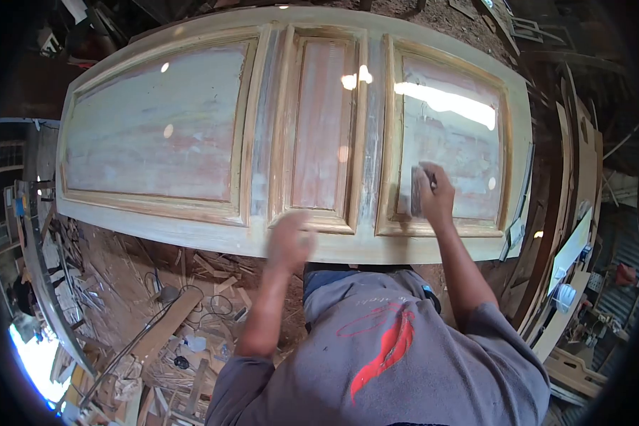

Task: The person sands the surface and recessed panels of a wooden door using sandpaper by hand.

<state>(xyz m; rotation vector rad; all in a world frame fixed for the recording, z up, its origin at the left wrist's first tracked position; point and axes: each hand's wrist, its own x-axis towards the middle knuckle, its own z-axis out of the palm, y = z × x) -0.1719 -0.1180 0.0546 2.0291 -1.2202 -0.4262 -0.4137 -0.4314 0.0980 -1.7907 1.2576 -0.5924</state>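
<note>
A wooden panel door (372, 245) lies flat in front of me, with raised mouldings around three panels and patchy whitish and pinkish surfaces. My right hand (438, 193) is closed on a dark grey flat piece (416, 192), whose exact kind is blurred. It is over the lower left corner of the right panel (454, 149), next to the moulding. My left hand (291, 240) is over the door's near edge, below the narrow middle panel (321, 128). Motion smears its fingers, so whether they hold anything is hidden.
Wood scraps and shavings (199, 376) cover the ground at the left, with a loose plank (167, 323) and a dark cable (138, 337) among them. Long boards (578, 153) lean along the right side. A white roll (565, 297) is near them.
</note>
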